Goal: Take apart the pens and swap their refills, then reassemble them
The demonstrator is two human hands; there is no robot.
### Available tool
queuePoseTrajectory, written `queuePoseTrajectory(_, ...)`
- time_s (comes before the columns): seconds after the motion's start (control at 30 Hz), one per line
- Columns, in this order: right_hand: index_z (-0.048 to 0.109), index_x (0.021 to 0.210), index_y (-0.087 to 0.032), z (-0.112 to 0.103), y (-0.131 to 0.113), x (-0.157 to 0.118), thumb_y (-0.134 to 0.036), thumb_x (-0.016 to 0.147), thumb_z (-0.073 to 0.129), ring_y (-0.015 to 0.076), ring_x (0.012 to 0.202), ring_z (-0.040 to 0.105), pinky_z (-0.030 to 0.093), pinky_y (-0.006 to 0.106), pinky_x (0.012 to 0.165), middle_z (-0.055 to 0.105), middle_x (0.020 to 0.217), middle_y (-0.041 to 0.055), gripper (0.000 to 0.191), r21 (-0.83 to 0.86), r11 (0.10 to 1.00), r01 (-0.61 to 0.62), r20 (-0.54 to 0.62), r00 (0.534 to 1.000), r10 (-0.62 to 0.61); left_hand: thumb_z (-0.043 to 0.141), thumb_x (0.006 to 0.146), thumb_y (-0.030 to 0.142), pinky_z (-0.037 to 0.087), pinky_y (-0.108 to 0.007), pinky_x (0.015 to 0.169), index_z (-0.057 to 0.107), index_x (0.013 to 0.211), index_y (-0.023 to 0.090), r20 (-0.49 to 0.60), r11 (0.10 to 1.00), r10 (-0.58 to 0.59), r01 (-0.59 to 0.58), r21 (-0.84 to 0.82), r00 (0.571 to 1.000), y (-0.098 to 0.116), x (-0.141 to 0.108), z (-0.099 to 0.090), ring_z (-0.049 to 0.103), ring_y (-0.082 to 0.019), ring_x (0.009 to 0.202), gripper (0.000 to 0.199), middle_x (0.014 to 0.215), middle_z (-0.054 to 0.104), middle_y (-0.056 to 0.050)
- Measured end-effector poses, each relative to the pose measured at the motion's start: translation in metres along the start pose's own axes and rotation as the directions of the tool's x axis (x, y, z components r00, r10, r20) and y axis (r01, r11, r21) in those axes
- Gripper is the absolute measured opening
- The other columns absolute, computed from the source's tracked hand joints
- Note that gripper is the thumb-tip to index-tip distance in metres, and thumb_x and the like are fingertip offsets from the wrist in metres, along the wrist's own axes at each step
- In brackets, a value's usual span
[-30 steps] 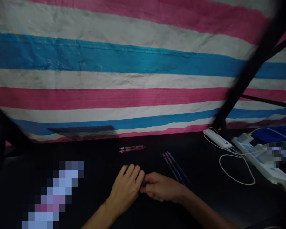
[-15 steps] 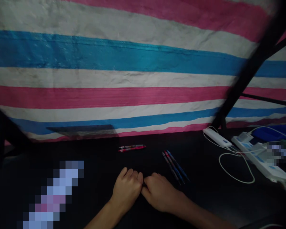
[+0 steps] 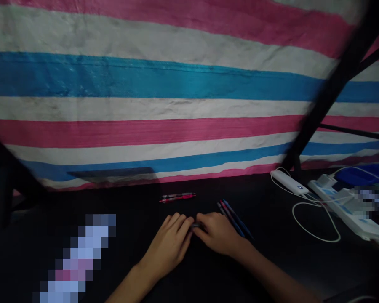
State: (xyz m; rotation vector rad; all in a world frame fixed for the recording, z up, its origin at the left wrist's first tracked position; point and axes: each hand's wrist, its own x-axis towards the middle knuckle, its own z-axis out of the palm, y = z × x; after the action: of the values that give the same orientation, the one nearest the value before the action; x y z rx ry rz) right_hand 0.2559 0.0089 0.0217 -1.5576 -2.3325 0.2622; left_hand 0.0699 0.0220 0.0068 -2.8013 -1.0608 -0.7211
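A short stretch of a thin dark pen shows in the gap between my two hands; the rest of it is hidden by the fingers. My left hand is closed around its left side, with the back of the hand up. Gripping the right side is my right hand, fingers curled in. Just beyond the hands, a red pen and a dark pen lie side by side. Several pens, among them a blue pen, lie slanted beside my right hand, which partly covers them.
On the black table a blurred-out long item lies at the left. To the right are a white power strip, a white device with a looped cable, and a blue tray. Dark frame legs stand before a striped sheet.
My fists have loosened and shifted slightly up, and the dark pen between them has come into view. My right hand now covers part of the slanted pens. The view has tilted slightly.
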Motion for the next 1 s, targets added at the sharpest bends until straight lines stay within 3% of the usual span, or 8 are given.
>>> queuePoseTrajectory(0.13, 0.063, 0.085, -0.017, -0.011, 0.020, 0.003, -0.037, 0.088, 0.052, 0.0121, 0.056, 0.053, 0.031, 0.022, 0.054, 0.061, 0.063, -0.0005, 0.023, 0.288, 0.956, 0.049, 0.077, 0.994, -0.074, 0.043, 0.090, 0.015, 0.048, -0.035, 0.075, 0.056, 0.107, 0.019, -0.029, 0.982, 0.020, -0.025, -0.189, 0.999, -0.013, 0.002, -0.006, 0.057, -0.020, 0.085, 0.022, 0.093, 0.063, -0.007)
queuePoseTrajectory(0.23, 0.066, 0.088, -0.016, -0.015, 0.024, 0.003, -0.030, 0.092, 0.046, 0.0135, 0.064, 0.057, 0.036, 0.022, 0.061, 0.065, 0.072, 0.0018, 0.025, 0.393, 0.913, 0.104, 0.068, 0.987, -0.142, 0.044, 0.091, 0.016, 0.047, -0.032, 0.073, 0.057, 0.106, 0.019, -0.067, 0.959, -0.012, -0.007, -0.284, 0.998, -0.022, 0.001, -0.006, 0.055, -0.018, 0.082, 0.020, 0.090, 0.063, -0.006)
queuePoseTrajectory(0.33, 0.068, 0.092, -0.017, -0.017, 0.021, 0.002, -0.027, 0.093, 0.044, 0.0149, 0.074, 0.059, 0.038, 0.024, 0.068, 0.068, 0.082, 0.0040, 0.026, 0.396, 0.903, 0.165, 0.000, 0.984, -0.180, 0.043, 0.092, 0.017, 0.045, -0.030, 0.066, 0.059, 0.098, 0.017, -0.087, 0.956, -0.038, 0.011, -0.294, 0.996, -0.025, -0.001, -0.003, 0.053, -0.017, 0.075, 0.018, 0.081, 0.061, -0.006)
queuePoseTrajectory(0.5, 0.068, 0.098, -0.020, -0.016, 0.020, -0.001, -0.028, 0.090, 0.051, 0.0145, 0.073, 0.056, 0.037, 0.023, 0.065, 0.063, 0.081, 0.0035, 0.021, 0.273, 0.944, 0.186, -0.058, 0.983, -0.177, 0.036, 0.094, 0.021, 0.044, -0.030, 0.064, 0.056, 0.073, 0.018, 0.017, 0.926, -0.137, 0.134, -0.353, 0.990, -0.023, -0.001, -0.001, 0.052, -0.016, 0.067, 0.030, 0.067, 0.056, -0.002)
queuePoseTrajectory(0.63, 0.068, 0.102, -0.021, -0.011, 0.026, 0.002, -0.028, 0.087, 0.056, 0.0139, 0.073, 0.057, 0.038, 0.023, 0.066, 0.063, 0.083, 0.0031, 0.020, 0.305, 0.942, 0.143, -0.116, 0.987, -0.113, 0.043, 0.092, 0.026, 0.047, -0.029, 0.073, 0.059, 0.097, 0.021, 0.006, 0.828, -0.287, 0.251, -0.502, 0.958, -0.023, 0.001, -0.004, 0.059, -0.017, 0.076, 0.018, 0.080, 0.062, -0.002)
queuePoseTrajectory(0.7, 0.068, 0.100, -0.020, -0.010, 0.028, 0.003, -0.027, 0.086, 0.058, 0.0139, 0.074, 0.058, 0.039, 0.024, 0.066, 0.064, 0.083, 0.0031, 0.019, 0.334, 0.933, 0.136, -0.142, 0.986, -0.093, 0.051, 0.087, 0.027, 0.048, -0.028, 0.074, 0.055, 0.110, 0.023, -0.007, 0.770, -0.348, 0.282, -0.572, 0.937, -0.025, 0.000, -0.005, 0.061, -0.017, 0.080, 0.023, 0.087, 0.063, -0.002)
queuePoseTrajectory(0.87, 0.069, 0.100, -0.021, -0.011, 0.030, 0.003, -0.032, 0.081, 0.063, 0.0139, 0.071, 0.058, 0.041, 0.023, 0.063, 0.065, 0.083, 0.0028, 0.023, 0.405, 0.909, 0.102, -0.140, 0.989, -0.049, 0.056, 0.085, 0.030, 0.047, -0.029, 0.073, 0.062, 0.093, 0.021, -0.005, 0.729, -0.370, 0.287, -0.622, 0.929, -0.030, 0.000, -0.004, 0.061, -0.018, 0.080, 0.014, 0.087, 0.065, -0.003)
queuePoseTrajectory(1.0, 0.070, 0.088, -0.018, -0.011, 0.035, 0.005, -0.036, 0.089, 0.050, 0.0126, 0.061, 0.056, 0.040, 0.023, 0.057, 0.064, 0.071, 0.0019, 0.027, 0.494, 0.869, 0.015, -0.061, 0.998, 0.018, 0.061, 0.081, 0.032, 0.046, -0.026, 0.067, 0.063, 0.089, 0.019, 0.033, 0.560, -0.521, 0.371, -0.741, 0.853, -0.036, 0.001, -0.004, 0.061, -0.017, 0.076, 0.015, 0.081, 0.065, -0.002)
